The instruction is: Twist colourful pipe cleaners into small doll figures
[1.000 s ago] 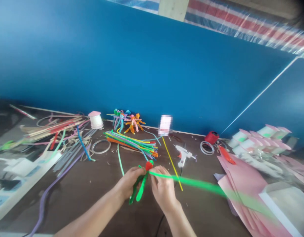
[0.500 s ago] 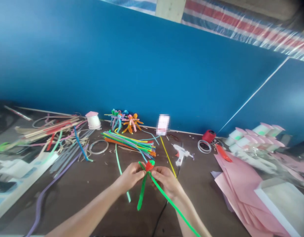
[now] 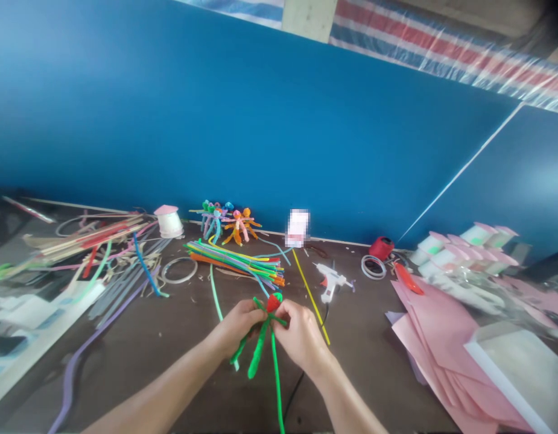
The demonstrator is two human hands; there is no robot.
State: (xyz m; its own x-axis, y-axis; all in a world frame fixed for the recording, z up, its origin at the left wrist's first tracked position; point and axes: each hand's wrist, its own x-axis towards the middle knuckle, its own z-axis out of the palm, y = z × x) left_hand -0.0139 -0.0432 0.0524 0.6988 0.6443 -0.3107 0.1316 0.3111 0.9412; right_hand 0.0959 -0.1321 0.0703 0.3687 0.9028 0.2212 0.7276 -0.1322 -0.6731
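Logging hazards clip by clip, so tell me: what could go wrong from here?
The long green strand hangs near the black cable and could snag on it. The red-and-green figure is pinched between the left hand and right hand, so its limbs might bend if either slips. The glue gun lies just beyond the right hand, perhaps close enough to bump.

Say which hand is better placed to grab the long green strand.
Likely the right hand: the long green strand trails closer to it, while the left hand holds the green figure from the other side.
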